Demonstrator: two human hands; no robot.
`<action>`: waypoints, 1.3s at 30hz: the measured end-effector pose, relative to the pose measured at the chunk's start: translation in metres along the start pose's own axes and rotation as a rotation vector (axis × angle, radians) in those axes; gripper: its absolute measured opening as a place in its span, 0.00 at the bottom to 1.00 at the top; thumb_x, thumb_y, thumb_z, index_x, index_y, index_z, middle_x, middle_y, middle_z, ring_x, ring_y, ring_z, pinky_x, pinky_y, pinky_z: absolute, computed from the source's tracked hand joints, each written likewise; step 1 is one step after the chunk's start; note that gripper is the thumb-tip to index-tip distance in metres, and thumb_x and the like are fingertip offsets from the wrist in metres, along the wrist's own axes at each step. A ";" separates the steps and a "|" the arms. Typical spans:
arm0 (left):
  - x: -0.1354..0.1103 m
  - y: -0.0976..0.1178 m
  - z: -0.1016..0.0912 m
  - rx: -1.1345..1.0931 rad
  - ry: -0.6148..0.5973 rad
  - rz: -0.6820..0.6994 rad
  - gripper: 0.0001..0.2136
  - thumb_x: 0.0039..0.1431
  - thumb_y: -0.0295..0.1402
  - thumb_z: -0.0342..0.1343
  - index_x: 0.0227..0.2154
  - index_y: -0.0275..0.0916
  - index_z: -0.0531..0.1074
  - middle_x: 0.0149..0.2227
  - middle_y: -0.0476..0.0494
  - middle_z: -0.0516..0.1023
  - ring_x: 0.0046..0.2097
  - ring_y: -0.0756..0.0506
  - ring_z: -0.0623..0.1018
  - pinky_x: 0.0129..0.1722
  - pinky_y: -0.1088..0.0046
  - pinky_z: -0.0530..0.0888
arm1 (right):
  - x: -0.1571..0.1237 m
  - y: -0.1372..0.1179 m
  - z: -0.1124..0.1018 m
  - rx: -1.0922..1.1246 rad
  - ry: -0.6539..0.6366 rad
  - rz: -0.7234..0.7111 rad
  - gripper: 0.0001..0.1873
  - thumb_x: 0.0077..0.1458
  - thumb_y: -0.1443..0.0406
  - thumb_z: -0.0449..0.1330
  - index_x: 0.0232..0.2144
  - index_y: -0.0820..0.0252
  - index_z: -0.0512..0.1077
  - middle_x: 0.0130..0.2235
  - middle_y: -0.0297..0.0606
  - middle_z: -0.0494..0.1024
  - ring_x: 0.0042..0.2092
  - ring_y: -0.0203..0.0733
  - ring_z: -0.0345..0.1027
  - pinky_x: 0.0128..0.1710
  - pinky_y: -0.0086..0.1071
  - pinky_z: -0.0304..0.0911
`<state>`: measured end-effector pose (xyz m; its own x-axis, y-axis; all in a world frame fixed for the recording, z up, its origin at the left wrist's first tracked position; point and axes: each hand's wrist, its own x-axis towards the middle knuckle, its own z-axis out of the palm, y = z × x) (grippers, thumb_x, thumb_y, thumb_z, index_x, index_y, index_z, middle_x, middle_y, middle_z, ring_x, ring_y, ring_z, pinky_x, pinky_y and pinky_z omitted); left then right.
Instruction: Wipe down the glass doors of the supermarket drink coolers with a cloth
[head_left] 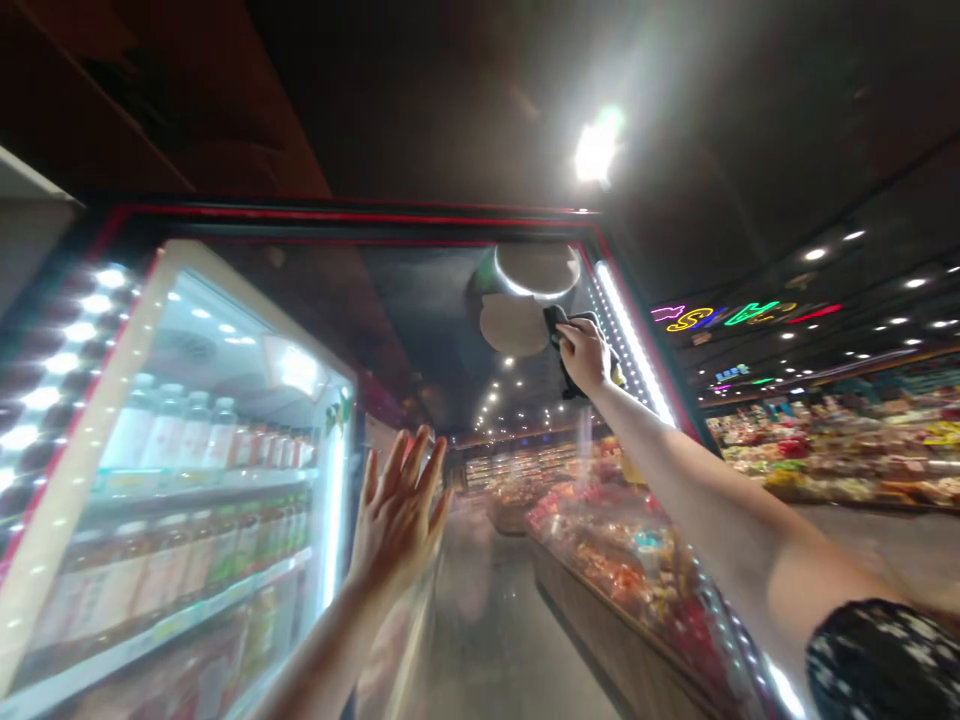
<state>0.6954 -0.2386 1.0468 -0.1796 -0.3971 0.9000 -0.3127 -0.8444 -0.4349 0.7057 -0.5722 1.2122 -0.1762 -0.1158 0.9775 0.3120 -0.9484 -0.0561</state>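
My right hand (pixel 585 352), raised at arm's length, is closed around a dark cloth (pixel 571 378) and presses it near the upper right corner of a glass pane (pixel 420 310). Part of the cloth is hidden behind my fingers. Lower and to the left, my left hand (pixel 401 505) is stretched out with fingers spread, holding nothing. Its palm faces the pane; whether it touches the glass I cannot tell. A dark frame with red trim (pixel 360 215) surrounds the pane, and a bright light strip (pixel 634 340) runs down its right side.
On the left, lit shelves (pixel 202 490) carry rows of bottles (pixel 180 425). A shop aisle (pixel 487 600) and a long display of colourful packed goods (pixel 622 570) show in the pane. More goods (pixel 825 440) and neon signs (pixel 720 315) lie at the right.
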 end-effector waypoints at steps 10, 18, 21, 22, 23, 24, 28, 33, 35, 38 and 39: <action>-0.022 -0.037 -0.009 -0.003 -0.009 0.034 0.34 0.69 0.36 0.48 0.73 0.46 0.41 0.72 0.41 0.55 0.73 0.37 0.53 0.72 0.45 0.49 | -0.042 -0.030 -0.005 0.001 -0.239 -0.363 0.22 0.66 0.62 0.53 0.59 0.45 0.72 0.64 0.34 0.70 0.65 0.47 0.63 0.66 0.49 0.57; -0.046 -0.063 -0.017 -0.002 -0.023 0.013 0.34 0.69 0.36 0.49 0.73 0.48 0.41 0.72 0.42 0.55 0.73 0.37 0.55 0.72 0.46 0.49 | -0.047 -0.087 0.022 0.018 -0.226 -0.310 0.22 0.68 0.61 0.50 0.61 0.43 0.70 0.67 0.33 0.67 0.67 0.49 0.59 0.67 0.52 0.55; -0.053 -0.071 -0.019 -0.008 -0.021 0.028 0.35 0.69 0.36 0.50 0.73 0.47 0.40 0.72 0.41 0.55 0.73 0.37 0.55 0.72 0.46 0.50 | -0.056 -0.079 0.009 0.057 -0.215 -0.352 0.21 0.63 0.66 0.53 0.53 0.43 0.77 0.60 0.34 0.73 0.62 0.46 0.65 0.64 0.45 0.61; -0.054 -0.074 -0.020 -0.011 -0.022 0.039 0.35 0.69 0.36 0.50 0.73 0.47 0.40 0.72 0.41 0.55 0.73 0.37 0.55 0.72 0.46 0.49 | -0.054 -0.076 0.007 0.046 -0.143 -0.249 0.21 0.62 0.67 0.54 0.51 0.46 0.79 0.57 0.38 0.75 0.59 0.47 0.67 0.62 0.45 0.64; -0.055 -0.076 -0.021 -0.012 -0.023 0.048 0.35 0.69 0.36 0.49 0.73 0.47 0.40 0.72 0.41 0.55 0.73 0.37 0.55 0.72 0.47 0.49 | -0.050 -0.076 0.007 0.032 -0.065 -0.134 0.21 0.61 0.68 0.53 0.50 0.49 0.80 0.54 0.41 0.77 0.57 0.49 0.69 0.60 0.46 0.66; -0.056 -0.079 -0.022 -0.012 -0.022 0.053 0.35 0.69 0.36 0.49 0.73 0.47 0.40 0.72 0.41 0.55 0.73 0.38 0.54 0.72 0.47 0.49 | -0.044 -0.080 0.011 0.022 -0.002 -0.039 0.22 0.60 0.69 0.52 0.50 0.52 0.80 0.52 0.44 0.78 0.55 0.51 0.71 0.58 0.48 0.67; -0.059 -0.089 -0.027 0.007 -0.004 0.067 0.34 0.69 0.37 0.49 0.73 0.46 0.41 0.72 0.42 0.55 0.73 0.38 0.53 0.72 0.48 0.48 | -0.036 -0.122 0.034 0.054 -0.016 -0.060 0.23 0.62 0.70 0.50 0.53 0.54 0.78 0.54 0.43 0.79 0.56 0.47 0.72 0.58 0.44 0.67; -0.070 -0.104 -0.038 0.029 0.005 0.063 0.34 0.69 0.37 0.49 0.73 0.46 0.42 0.72 0.41 0.56 0.73 0.38 0.53 0.72 0.48 0.47 | -0.063 -0.128 0.024 0.064 -0.301 -0.498 0.21 0.66 0.62 0.53 0.58 0.43 0.73 0.63 0.31 0.72 0.65 0.43 0.63 0.66 0.44 0.58; -0.076 -0.112 -0.042 0.036 0.008 0.059 0.34 0.69 0.37 0.49 0.73 0.46 0.42 0.72 0.40 0.56 0.73 0.38 0.53 0.72 0.48 0.48 | -0.063 -0.119 0.019 -0.017 -0.227 -0.329 0.21 0.66 0.61 0.53 0.58 0.44 0.73 0.64 0.34 0.71 0.65 0.47 0.62 0.66 0.49 0.57; -0.082 -0.121 -0.046 0.047 -0.001 0.043 0.34 0.70 0.37 0.49 0.73 0.46 0.41 0.72 0.39 0.56 0.73 0.37 0.54 0.72 0.47 0.50 | -0.053 -0.132 0.029 -0.098 -0.080 0.041 0.23 0.66 0.62 0.52 0.61 0.47 0.71 0.66 0.38 0.68 0.67 0.55 0.58 0.65 0.59 0.55; -0.083 -0.123 -0.047 0.048 -0.004 0.037 0.34 0.70 0.37 0.49 0.73 0.47 0.40 0.72 0.40 0.55 0.73 0.37 0.54 0.72 0.46 0.50 | -0.051 -0.142 0.034 -0.100 -0.077 0.074 0.23 0.66 0.61 0.52 0.62 0.46 0.69 0.67 0.38 0.66 0.68 0.57 0.57 0.65 0.62 0.54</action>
<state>0.7056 -0.0845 1.0241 -0.1865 -0.4297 0.8835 -0.2603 -0.8455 -0.4661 0.7026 -0.4216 1.1773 -0.0829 -0.1675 0.9824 0.2260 -0.9633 -0.1451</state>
